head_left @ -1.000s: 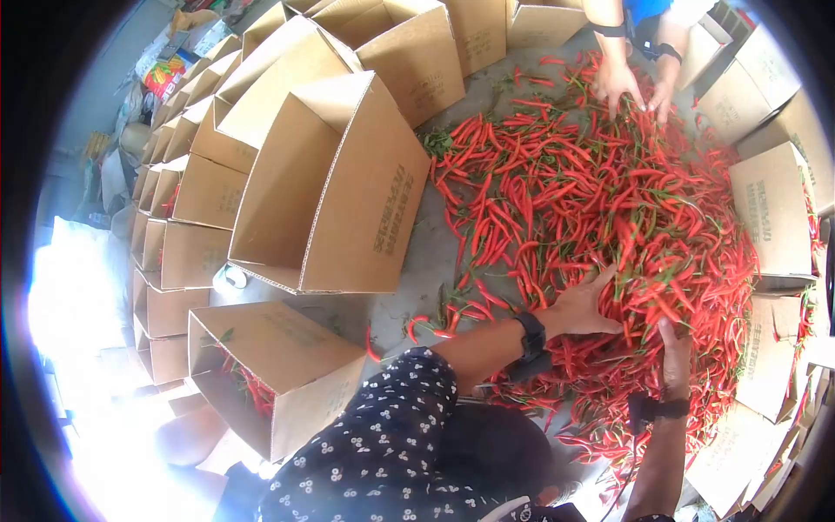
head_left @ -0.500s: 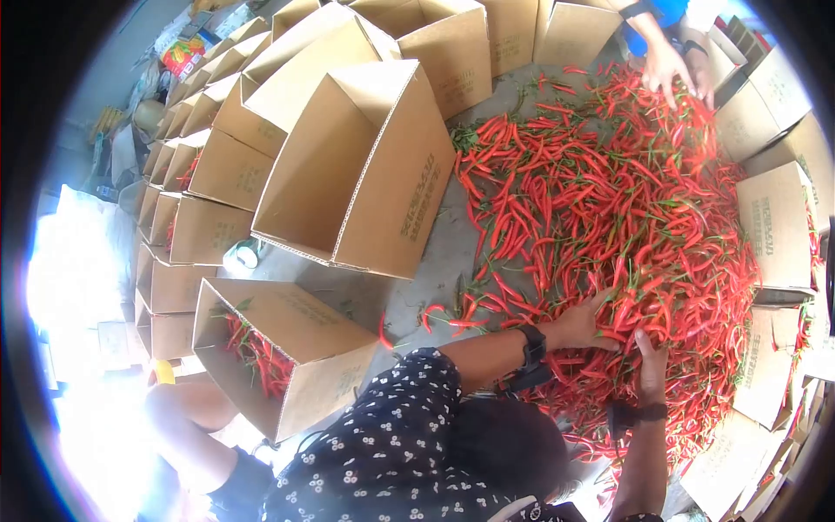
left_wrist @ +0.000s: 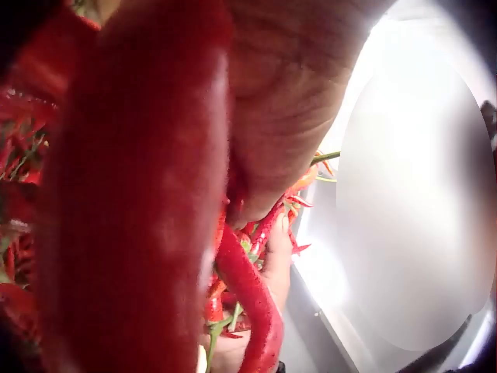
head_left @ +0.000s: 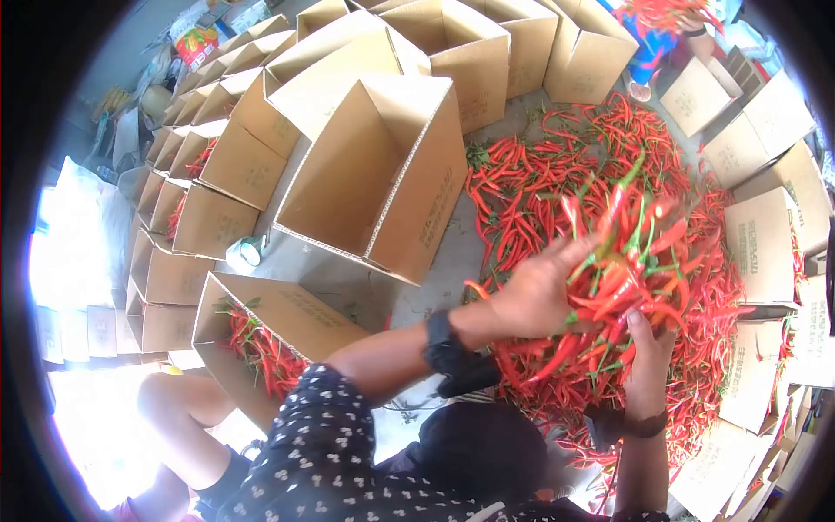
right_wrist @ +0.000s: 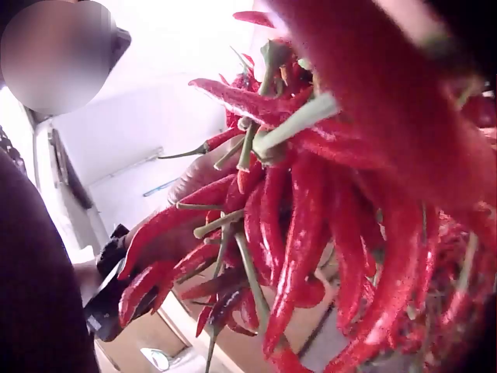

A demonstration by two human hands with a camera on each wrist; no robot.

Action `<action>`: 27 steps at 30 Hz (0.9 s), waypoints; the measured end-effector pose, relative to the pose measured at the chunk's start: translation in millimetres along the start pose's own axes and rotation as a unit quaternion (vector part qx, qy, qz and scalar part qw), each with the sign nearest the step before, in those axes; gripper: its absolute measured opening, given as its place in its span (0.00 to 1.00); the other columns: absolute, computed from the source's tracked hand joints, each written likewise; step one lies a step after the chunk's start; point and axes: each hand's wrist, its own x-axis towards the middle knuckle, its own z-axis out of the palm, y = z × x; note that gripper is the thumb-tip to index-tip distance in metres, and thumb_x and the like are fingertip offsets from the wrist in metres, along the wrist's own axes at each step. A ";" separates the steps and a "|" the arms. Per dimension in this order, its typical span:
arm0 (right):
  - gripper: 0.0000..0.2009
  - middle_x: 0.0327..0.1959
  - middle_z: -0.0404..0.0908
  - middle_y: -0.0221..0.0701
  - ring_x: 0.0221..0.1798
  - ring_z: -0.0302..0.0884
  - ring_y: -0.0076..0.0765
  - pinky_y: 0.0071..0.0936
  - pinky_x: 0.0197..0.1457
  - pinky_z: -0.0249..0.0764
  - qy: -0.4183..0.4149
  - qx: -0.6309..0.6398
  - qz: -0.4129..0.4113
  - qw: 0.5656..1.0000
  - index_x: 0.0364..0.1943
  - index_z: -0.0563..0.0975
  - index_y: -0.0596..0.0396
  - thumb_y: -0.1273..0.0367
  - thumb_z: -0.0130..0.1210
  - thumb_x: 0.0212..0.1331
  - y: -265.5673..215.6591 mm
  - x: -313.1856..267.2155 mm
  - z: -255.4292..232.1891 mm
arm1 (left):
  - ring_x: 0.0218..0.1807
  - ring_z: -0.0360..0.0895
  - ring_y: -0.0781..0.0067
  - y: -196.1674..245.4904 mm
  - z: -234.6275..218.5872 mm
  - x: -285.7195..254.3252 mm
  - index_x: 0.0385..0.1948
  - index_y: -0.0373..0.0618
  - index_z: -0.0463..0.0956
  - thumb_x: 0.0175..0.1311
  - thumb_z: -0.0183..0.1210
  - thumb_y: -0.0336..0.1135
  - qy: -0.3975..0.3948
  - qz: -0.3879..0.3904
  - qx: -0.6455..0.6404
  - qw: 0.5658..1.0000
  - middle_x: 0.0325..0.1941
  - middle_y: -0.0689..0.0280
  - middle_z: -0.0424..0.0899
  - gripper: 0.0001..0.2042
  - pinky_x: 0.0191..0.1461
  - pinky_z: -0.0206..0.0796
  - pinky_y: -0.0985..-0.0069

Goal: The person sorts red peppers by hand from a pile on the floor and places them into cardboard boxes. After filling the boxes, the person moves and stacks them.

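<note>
In the head view a thick bunch of red chili peppers (head_left: 622, 283) with green stems is lifted above the pepper pile (head_left: 539, 183). The left hand (head_left: 535, 291) grips its left side, fingers partly hidden by peppers. Against the lower right side, the right hand (head_left: 648, 361) holds the bunch with its thumb over the peppers. The left wrist view shows the left palm (left_wrist: 287, 101) close up beside a large blurred pepper (left_wrist: 140, 194). Peppers (right_wrist: 303, 210) hang down in the right wrist view, covering much of the left hand (right_wrist: 194, 179).
A large open carton (head_left: 417, 200) stands left of the pile. A tilted carton (head_left: 291, 317) at lower left holds some peppers. More cartons (head_left: 761, 244) line the right side and back. Another person's hand (head_left: 691, 19) is at the top right with peppers.
Both hands have come up from the pile with a bunch of peppers between them. The other person's hands have moved up toward the top edge, also with peppers. The head view has shifted.
</note>
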 end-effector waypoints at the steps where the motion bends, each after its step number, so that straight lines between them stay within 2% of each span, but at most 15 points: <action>1: 0.17 0.40 0.76 0.29 0.39 0.73 0.25 0.25 0.46 0.70 -0.001 0.000 -0.004 1.000 0.46 0.71 0.60 0.76 0.58 0.50 -14.2 0.9 16.7 | 0.64 0.60 0.49 10.1 -18.2 -1.2 0.63 0.45 0.54 0.32 0.74 0.42 0.032 0.027 0.012 0.999 0.61 0.47 0.64 0.50 0.66 0.57 0.65; 3: 0.12 0.35 0.77 0.28 0.35 0.74 0.22 0.22 0.42 0.71 -0.068 -0.031 -0.047 0.996 0.40 0.75 0.60 0.75 0.59 0.50 -42.7 4.1 51.6 | 0.63 0.62 0.56 36.5 -59.8 -6.9 0.63 0.44 0.55 0.33 0.75 0.36 0.069 0.028 0.037 0.997 0.61 0.50 0.65 0.48 0.64 0.59 0.68; 6: 0.09 0.34 0.79 0.27 0.36 0.75 0.20 0.21 0.42 0.71 -0.180 -0.036 -0.105 0.977 0.37 0.77 0.59 0.72 0.59 0.52 -75.5 14.9 110.5 | 0.59 0.68 0.66 60.6 -118.2 -18.5 0.61 0.42 0.57 0.41 0.70 0.26 0.105 0.041 -0.132 0.985 0.59 0.57 0.69 0.40 0.63 0.62 0.71; 9: 0.09 0.36 0.79 0.27 0.38 0.75 0.19 0.20 0.44 0.70 -0.317 0.045 -0.157 0.934 0.38 0.77 0.59 0.71 0.58 0.53 -91.9 27.0 179.0 | 0.52 0.74 0.72 107.9 -177.4 -44.0 0.59 0.41 0.59 0.45 0.66 0.23 0.159 -0.094 -0.138 0.973 0.53 0.62 0.75 0.35 0.61 0.63 0.73; 11: 0.09 0.36 0.79 0.28 0.39 0.75 0.20 0.21 0.43 0.72 -0.376 0.093 -0.212 0.897 0.39 0.77 0.58 0.72 0.59 0.53 -84.7 38.4 225.9 | 0.50 0.75 0.73 94.5 -217.4 -61.4 0.59 0.42 0.60 0.48 0.64 0.25 0.219 -0.112 -0.107 0.963 0.51 0.63 0.76 0.33 0.57 0.65 0.75; 13: 0.11 0.37 0.79 0.29 0.38 0.75 0.20 0.22 0.42 0.73 -0.401 0.059 -0.130 0.905 0.40 0.76 0.58 0.72 0.60 0.52 -74.4 41.8 263.4 | 0.48 0.75 0.75 66.5 -255.1 -68.9 0.59 0.42 0.61 0.51 0.62 0.27 0.191 -0.141 -0.132 0.962 0.50 0.63 0.77 0.30 0.53 0.66 0.77; 15: 0.14 0.38 0.79 0.30 0.37 0.76 0.21 0.23 0.42 0.74 -0.412 0.059 -0.151 0.897 0.42 0.75 0.59 0.72 0.61 0.50 -57.0 47.7 290.6 | 0.46 0.75 0.76 29.1 -282.1 -75.2 0.58 0.42 0.63 0.54 0.59 0.28 0.178 -0.172 -0.145 0.958 0.49 0.63 0.77 0.27 0.49 0.67 0.78; 16: 0.20 0.39 0.78 0.32 0.38 0.76 0.23 0.24 0.42 0.74 -0.390 0.008 -0.131 0.911 0.48 0.70 0.62 0.70 0.61 0.50 -42.2 51.3 297.1 | 0.44 0.75 0.77 6.7 -289.4 -78.6 0.57 0.43 0.64 0.55 0.59 0.27 0.161 -0.232 -0.028 0.959 0.49 0.63 0.77 0.25 0.47 0.68 0.77; 18: 0.33 0.42 0.77 0.37 0.39 0.76 0.26 0.24 0.43 0.74 -0.353 -0.094 -0.084 0.927 0.59 0.60 0.67 0.67 0.61 0.48 -13.7 58.1 310.0 | 0.44 0.75 0.74 -15.4 -281.5 -73.2 0.58 0.43 0.64 0.57 0.57 0.30 0.087 -0.264 0.045 0.960 0.48 0.63 0.78 0.24 0.47 0.68 0.74; 19: 0.35 0.43 0.76 0.37 0.38 0.76 0.26 0.23 0.41 0.73 -0.372 -0.092 -0.068 0.921 0.60 0.59 0.66 0.66 0.61 0.48 -20.3 52.9 299.9 | 0.44 0.75 0.73 -26.6 -277.7 -70.5 0.58 0.43 0.64 0.58 0.57 0.31 0.048 -0.275 0.082 0.957 0.48 0.63 0.78 0.24 0.47 0.69 0.73; 21: 0.39 0.43 0.75 0.39 0.38 0.75 0.26 0.20 0.39 0.72 -0.408 -0.090 -0.037 0.908 0.63 0.55 0.65 0.64 0.60 0.48 -34.4 42.1 279.1 | 0.46 0.76 0.69 -50.5 -271.9 -64.1 0.60 0.44 0.61 0.59 0.56 0.32 -0.030 -0.170 0.194 0.966 0.47 0.59 0.78 0.25 0.47 0.69 0.72; 23: 0.34 0.39 0.77 0.36 0.34 0.74 0.24 0.20 0.35 0.71 -0.416 -0.117 -0.071 0.899 0.61 0.60 0.62 0.64 0.59 0.50 -26.3 49.5 261.9 | 0.46 0.77 0.66 -36.2 -263.4 -51.1 0.61 0.44 0.58 0.59 0.55 0.33 -0.063 -0.160 0.200 0.965 0.47 0.56 0.78 0.27 0.47 0.68 0.70; 25: 0.29 0.34 0.78 0.33 0.31 0.73 0.21 0.19 0.32 0.70 -0.408 -0.106 -0.065 0.905 0.59 0.64 0.60 0.65 0.59 0.52 -25.5 55.2 227.9 | 0.43 0.78 0.67 -26.8 -263.7 -39.6 0.53 0.44 0.69 0.60 0.51 0.31 -0.063 -0.166 0.283 0.943 0.45 0.53 0.79 0.18 0.39 0.71 0.71; 26: 0.26 0.31 0.78 0.30 0.29 0.72 0.20 0.18 0.31 0.69 -0.405 -0.084 -0.053 0.909 0.56 0.67 0.59 0.65 0.58 0.53 -25.1 56.5 203.8 | 0.41 0.79 0.68 -3.9 -251.7 -35.7 0.50 0.44 0.72 0.60 0.49 0.30 0.030 -0.224 0.366 0.903 0.43 0.53 0.79 0.15 0.37 0.71 0.72; 27: 0.23 0.27 0.79 0.27 0.28 0.70 0.16 0.18 0.31 0.68 -0.327 -0.171 -0.070 0.927 0.54 0.70 0.57 0.64 0.59 0.54 -16.9 61.3 176.5 | 0.39 0.80 0.69 22.3 -237.9 -37.1 0.47 0.43 0.74 0.60 0.48 0.29 0.124 -0.276 0.446 0.842 0.41 0.54 0.80 0.14 0.36 0.71 0.72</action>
